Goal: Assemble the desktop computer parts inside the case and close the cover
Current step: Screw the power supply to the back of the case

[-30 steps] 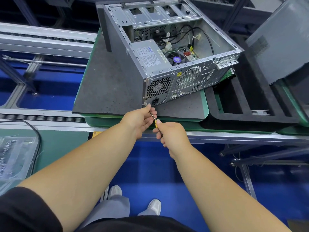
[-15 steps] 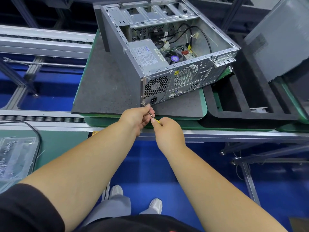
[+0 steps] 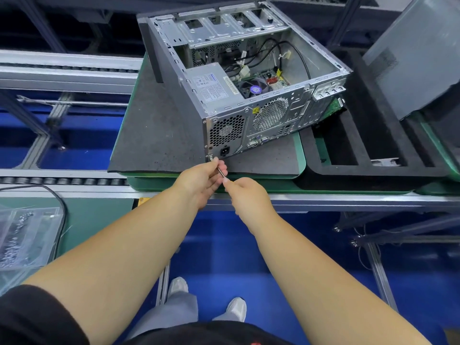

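Both hands at frame centre: left hand (image 3: 201,181) pinches the screwdriver (image 3: 221,171) shaft, right hand (image 3: 245,195) grips its handle — tip at the case (image 3: 249,100) rear corner. Screw-driving step; next needs steady turning.

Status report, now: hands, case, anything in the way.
Left hand pinches screwdriver shaft, right hand grips its handle. Tip at lower rear corner of case; case open, cover not on. Nothing blocking the tool.
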A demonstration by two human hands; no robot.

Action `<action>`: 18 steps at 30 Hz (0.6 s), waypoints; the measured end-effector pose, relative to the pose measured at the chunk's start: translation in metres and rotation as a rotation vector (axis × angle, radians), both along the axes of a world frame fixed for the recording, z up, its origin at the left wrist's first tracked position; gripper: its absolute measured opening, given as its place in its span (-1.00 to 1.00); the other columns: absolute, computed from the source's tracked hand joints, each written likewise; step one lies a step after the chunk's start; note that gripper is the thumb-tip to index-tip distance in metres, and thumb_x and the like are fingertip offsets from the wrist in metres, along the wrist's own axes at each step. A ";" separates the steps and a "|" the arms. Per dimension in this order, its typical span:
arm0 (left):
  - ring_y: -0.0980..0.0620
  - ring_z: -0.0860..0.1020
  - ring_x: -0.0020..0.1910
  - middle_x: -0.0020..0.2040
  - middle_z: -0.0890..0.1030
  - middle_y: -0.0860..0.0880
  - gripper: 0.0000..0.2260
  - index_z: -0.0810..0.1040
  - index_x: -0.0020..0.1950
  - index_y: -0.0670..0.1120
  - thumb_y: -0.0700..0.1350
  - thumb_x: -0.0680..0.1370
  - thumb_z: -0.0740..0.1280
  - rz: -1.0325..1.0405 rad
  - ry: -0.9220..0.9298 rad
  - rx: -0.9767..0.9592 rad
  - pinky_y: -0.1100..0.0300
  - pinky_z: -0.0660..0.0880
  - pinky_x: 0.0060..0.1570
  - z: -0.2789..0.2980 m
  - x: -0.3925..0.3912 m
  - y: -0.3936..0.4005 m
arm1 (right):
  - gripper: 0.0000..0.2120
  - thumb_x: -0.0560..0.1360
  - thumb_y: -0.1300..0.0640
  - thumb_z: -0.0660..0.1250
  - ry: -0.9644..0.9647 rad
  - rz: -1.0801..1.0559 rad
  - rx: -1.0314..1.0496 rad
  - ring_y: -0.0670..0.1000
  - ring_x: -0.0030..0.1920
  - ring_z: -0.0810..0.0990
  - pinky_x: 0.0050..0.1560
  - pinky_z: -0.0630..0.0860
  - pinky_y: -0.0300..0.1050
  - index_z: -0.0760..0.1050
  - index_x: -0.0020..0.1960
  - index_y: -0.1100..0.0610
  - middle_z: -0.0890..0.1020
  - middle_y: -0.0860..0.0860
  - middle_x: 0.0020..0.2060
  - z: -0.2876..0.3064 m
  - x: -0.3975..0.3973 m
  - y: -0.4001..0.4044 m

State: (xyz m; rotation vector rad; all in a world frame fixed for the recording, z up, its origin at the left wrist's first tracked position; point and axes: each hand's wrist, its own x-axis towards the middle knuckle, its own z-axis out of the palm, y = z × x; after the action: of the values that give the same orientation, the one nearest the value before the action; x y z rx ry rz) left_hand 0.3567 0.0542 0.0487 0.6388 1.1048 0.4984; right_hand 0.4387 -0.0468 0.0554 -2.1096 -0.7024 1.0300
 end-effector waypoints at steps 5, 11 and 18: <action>0.12 0.69 -0.21 -0.19 0.71 0.00 -0.86 0.63 -0.03 -0.12 -0.08 0.59 0.34 -0.014 -0.054 0.002 0.31 0.55 -0.33 0.019 0.006 -0.009 | -0.90 0.46 0.07 0.32 0.098 -0.069 0.105 -0.12 -0.40 0.52 -0.37 0.42 -0.19 0.58 -0.07 0.05 0.67 -0.07 -0.37 0.017 0.030 -0.023; 0.14 0.67 -0.31 -0.27 0.70 -0.01 -0.81 0.64 -0.06 -0.16 -0.05 0.60 0.34 -0.023 -0.039 0.008 0.34 0.53 -0.40 0.043 0.039 -0.031 | -0.90 0.50 0.14 0.43 0.256 -0.240 0.372 -0.11 -0.45 0.48 -0.44 0.39 -0.26 0.59 -0.04 0.18 0.71 0.03 -0.30 0.059 0.091 -0.071; 0.15 0.63 -0.36 -0.29 0.68 0.01 -0.82 0.64 -0.06 -0.15 -0.10 0.62 0.30 -0.151 -0.066 0.077 0.33 0.53 -0.40 0.065 0.084 -0.053 | -0.90 0.54 0.18 0.36 0.265 -0.442 0.520 -0.07 -0.43 0.48 -0.38 0.37 -0.22 0.58 0.01 0.20 0.69 0.06 -0.30 0.099 0.143 -0.109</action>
State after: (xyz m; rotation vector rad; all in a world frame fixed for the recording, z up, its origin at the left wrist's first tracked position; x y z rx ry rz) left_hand 0.4406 0.0007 0.1133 0.7623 0.9708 0.4303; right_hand 0.5819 -0.1561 0.1548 -1.5433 -0.3040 0.7568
